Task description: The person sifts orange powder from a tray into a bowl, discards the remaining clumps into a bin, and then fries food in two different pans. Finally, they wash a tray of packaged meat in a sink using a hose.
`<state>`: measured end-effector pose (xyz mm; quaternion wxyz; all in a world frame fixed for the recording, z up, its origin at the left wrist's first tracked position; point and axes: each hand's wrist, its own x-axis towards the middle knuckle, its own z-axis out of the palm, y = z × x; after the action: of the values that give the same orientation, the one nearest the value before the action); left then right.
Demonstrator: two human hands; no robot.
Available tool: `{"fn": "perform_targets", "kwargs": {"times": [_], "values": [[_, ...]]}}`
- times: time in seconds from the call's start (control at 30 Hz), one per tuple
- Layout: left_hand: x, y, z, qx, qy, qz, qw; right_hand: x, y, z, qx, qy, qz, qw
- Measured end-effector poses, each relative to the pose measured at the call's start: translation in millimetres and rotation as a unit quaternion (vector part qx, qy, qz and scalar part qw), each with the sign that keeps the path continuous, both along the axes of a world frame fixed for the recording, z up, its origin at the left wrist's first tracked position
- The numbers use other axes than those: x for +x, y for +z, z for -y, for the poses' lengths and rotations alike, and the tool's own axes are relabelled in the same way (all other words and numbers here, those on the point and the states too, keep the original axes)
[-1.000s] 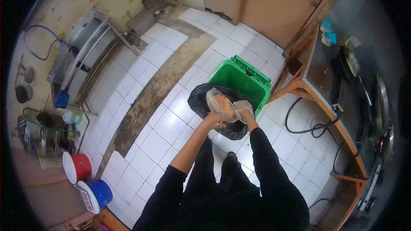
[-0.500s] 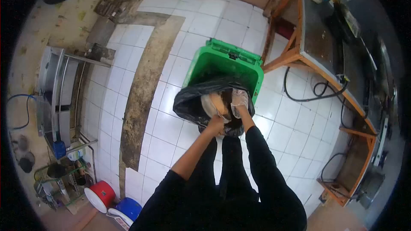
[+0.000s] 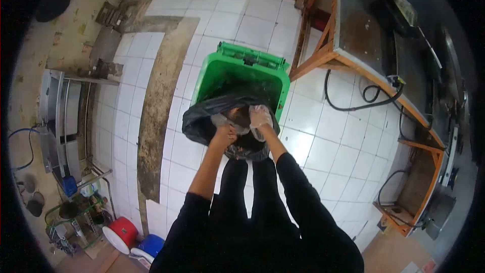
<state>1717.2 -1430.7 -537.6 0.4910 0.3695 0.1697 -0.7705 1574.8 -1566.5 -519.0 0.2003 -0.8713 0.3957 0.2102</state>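
Observation:
A black garbage bag (image 3: 198, 121) hangs with its mouth spread at the near side of a green wheeled bin (image 3: 203, 78). My bare left hand (image 3: 225, 134) is closed in a fist over the bag's opening. It grips a pale, translucent, bowl-like thing (image 3: 219, 120), blurred and partly hidden by the bag and hand. On the right side of the opening is my right hand (image 3: 260, 118), in a clear plastic glove. Its fingers look curled, but what they hold is hidden. Brownish matter (image 3: 239, 117) shows between my hands.
A wood-framed counter (image 3: 353, 55) runs along the right, with a black hose (image 3: 348, 107) hanging below it. At left stand a metal rack (image 3: 68, 121), a red bucket (image 3: 121, 232) and a blue bucket (image 3: 151, 245). White tiles cover the floor around a rough concrete strip (image 3: 159, 106).
The view has shifted, moving the bin and bag leftward. The pale bowl-like thing, earlier showing a broad round side and an orange-brown patch, is now tipped lower into the bag.

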Motion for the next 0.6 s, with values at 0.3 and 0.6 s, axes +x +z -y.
{"fn": "perform_targets", "kwargs": {"times": [0.3, 0.6], "values": [[-15, -9, -5, 0.062, -0.075, 0.113, 0.989, -6, 7, -12, 0.036, -0.044, 0.015, 0.998], [-72, 50, -9, 0.162, 0.031, 0.059, 0.985, -9, -20, -2, 0.068, -0.105, 0.051, 0.991]]}}
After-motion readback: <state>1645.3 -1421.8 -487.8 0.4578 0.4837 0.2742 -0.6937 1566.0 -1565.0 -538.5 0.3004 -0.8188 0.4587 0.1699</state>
